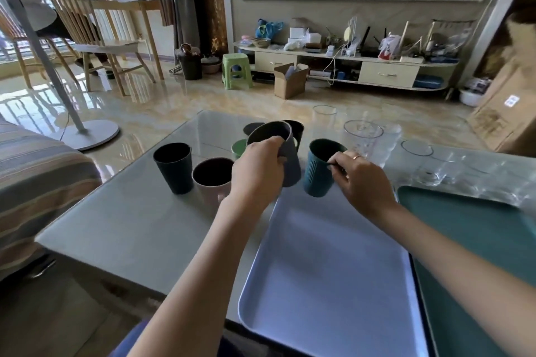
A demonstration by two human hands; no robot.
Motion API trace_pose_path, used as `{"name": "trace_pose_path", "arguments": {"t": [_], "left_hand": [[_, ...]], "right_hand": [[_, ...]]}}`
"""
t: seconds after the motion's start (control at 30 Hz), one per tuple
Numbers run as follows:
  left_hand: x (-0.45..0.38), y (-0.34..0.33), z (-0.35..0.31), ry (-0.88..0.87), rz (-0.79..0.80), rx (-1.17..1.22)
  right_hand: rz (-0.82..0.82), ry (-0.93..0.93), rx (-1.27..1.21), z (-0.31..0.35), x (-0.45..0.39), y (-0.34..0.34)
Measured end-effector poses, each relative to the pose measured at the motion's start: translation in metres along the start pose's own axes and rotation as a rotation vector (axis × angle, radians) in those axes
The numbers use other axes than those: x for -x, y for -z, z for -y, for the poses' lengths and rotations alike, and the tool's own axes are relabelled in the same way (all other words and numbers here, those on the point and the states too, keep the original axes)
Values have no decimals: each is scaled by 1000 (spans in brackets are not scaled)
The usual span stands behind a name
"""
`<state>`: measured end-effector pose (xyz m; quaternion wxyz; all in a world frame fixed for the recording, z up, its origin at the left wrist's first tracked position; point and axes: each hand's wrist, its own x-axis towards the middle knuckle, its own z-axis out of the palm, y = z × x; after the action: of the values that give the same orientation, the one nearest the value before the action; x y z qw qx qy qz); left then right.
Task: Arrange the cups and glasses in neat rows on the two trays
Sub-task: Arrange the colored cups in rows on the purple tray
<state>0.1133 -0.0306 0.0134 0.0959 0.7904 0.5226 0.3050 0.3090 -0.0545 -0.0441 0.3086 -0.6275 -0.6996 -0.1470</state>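
Above the far edge of the lilac tray (pixel 327 264), the left hand (pixel 256 174) grips a grey cup (pixel 287 153) and the right hand (pixel 362 180) pinches a teal cup's (pixel 319 171) rim, apparently to start a row of 2.

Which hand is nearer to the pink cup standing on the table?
Left. The left hand, gripping a grey cup, sits just right of the pink cup and overlaps its edge in view. The right hand, pinching the teal ribbed cup's rim, is farther right.

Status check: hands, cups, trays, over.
Left hand grips grey cup. Right hand pinches teal cup. Pale tray bare, nothing blocking.
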Motion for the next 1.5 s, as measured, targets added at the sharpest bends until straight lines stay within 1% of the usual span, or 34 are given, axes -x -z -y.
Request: {"name": "trace_pose_path", "arguments": {"t": [0.13, 0.2, 0.3, 0.43, 0.57, 0.67, 0.73, 0.8, 0.83, 0.9, 0.97, 1.0, 1.07, 1.13, 1.17, 1.2, 1.27, 1.33, 1.37, 1.4, 1.43, 1.5], "left_hand": [[-9, -19, 6, -27, 97, -6], [-15, -27, 12, -17, 107, 19], [-23, -38, 14, 1, 107, -30], [-30, -56, 16, 6, 164, -70], [-30, -61, 24, 10, 206, -99], [-27, -56, 32, 17, 207, -77], [-27, -53, 35, 15, 196, -69], [-26, -50, 34, 7, 184, -89], [-26, -48, 32, -2, 179, -99], [-24, -47, 27, -23, 202, -76], [-22, -50, 23, -48, 281, 4], [-21, -52, 22, -67, 328, 28], [-20, -56, 18, -119, 428, 26], [-19, -57, 15, -167, 502, 51], [-18, -57, 15, -168, 506, 101], [-18, -56, 14, -141, 479, 176], [-22, -53, 17, -45, 348, 302], [-27, -54, 23, 21, 196, 310], [-28, -56, 26, 47, 149, 278], [-29, -57, 30, 81, 131, 230], [-29, -60, 34, 119, 150, 181], [-28, -65, 39, 192, 247, 153]], "right_hand": [[71, -38, 30, -16, 3, -14], [68, -36, 13, -18, -4, -21], [80, -43, -22, -17, -14, -33], [142, -53, -56, -13, -20, -50], [156, -112, -130, -11, -27, -59], [124, -154, -144, -8, -24, -63], [18, -202, -120, -1, -12, -63], [-79, -318, -229, 9, 2, -61], [-82, -382, -347, 14, 11, -62], [6, -454, -583, 24, 29, -68], [98, -479, -690, 34, 44, -78], [118, -506, -736, 37, 49, -83], [121, -597, -836, 44, 54, -85], [94, -652, -873, 46, 53, -85], [79, -662, -873, 46, 52, -85], [68, -671, -870, 45, 51, -86], [59, -702, -894, 43, 50, -89], [53, -717, -911, 41, 51, -93], [45, -717, -901, 41, 53, -95], [34, -715, -887, 42, 56, -96], [24, -712, -869, 43, 58, -97], [12, -708, -843, 45, 60, -97]]}}
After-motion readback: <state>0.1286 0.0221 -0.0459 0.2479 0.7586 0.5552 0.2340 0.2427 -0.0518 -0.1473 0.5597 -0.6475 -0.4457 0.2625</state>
